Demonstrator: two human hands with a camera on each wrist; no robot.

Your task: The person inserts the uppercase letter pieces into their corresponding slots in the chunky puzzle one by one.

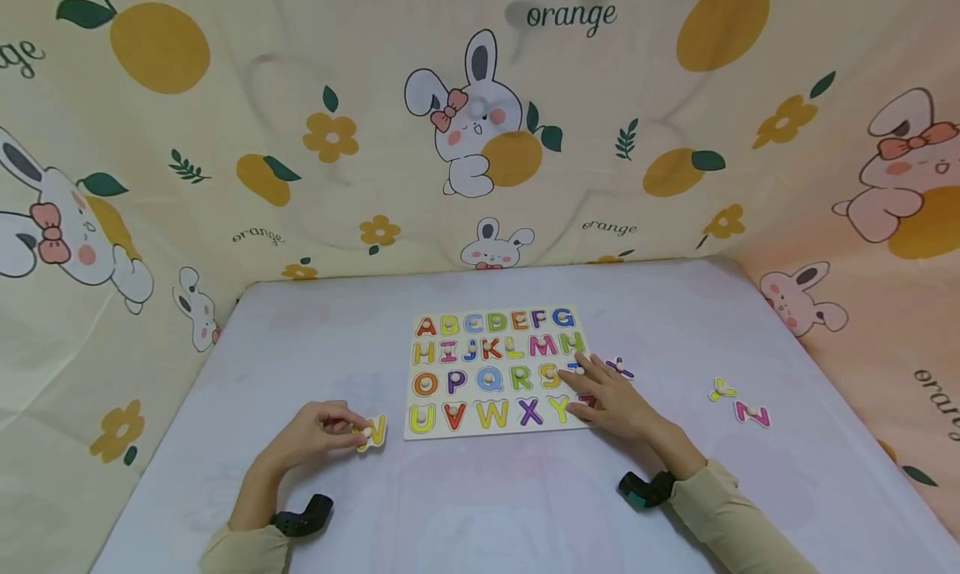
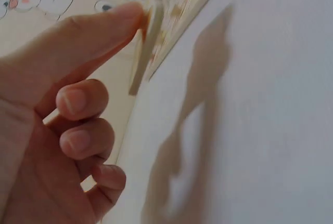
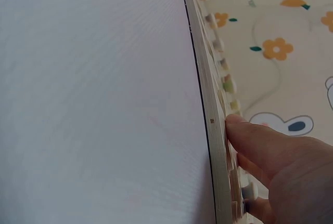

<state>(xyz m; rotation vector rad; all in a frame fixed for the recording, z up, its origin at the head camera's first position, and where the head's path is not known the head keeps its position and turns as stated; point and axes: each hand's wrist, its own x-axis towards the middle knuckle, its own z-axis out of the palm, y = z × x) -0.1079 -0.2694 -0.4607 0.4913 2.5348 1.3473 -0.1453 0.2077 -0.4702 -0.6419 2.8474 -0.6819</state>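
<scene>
My left hand (image 1: 318, 432) pinches a yellow letter piece (image 1: 378, 431) by its knob, just left of the puzzle board. It looks like a W, though the fingertips cover part of it. In the left wrist view the piece (image 2: 151, 42) stands edge-on, above the table, with the other fingers curled below. The alphabet puzzle board (image 1: 466, 434) lies flat, with rows of coloured letters. My right hand (image 1: 618, 399) rests with spread fingers on the board's right side, hiding letters near T and Z. Its thumb (image 3: 260, 143) touches the board (image 3: 208, 115) in the right wrist view.
A purple letter piece (image 1: 620, 368) lies beside the board, behind the right hand. Farther right on the white table (image 1: 495, 507) are a yellow Y-shaped piece (image 1: 722, 389) and a pink piece (image 1: 752, 413). A printed cloth (image 1: 360, 82) hangs around the table's back and sides.
</scene>
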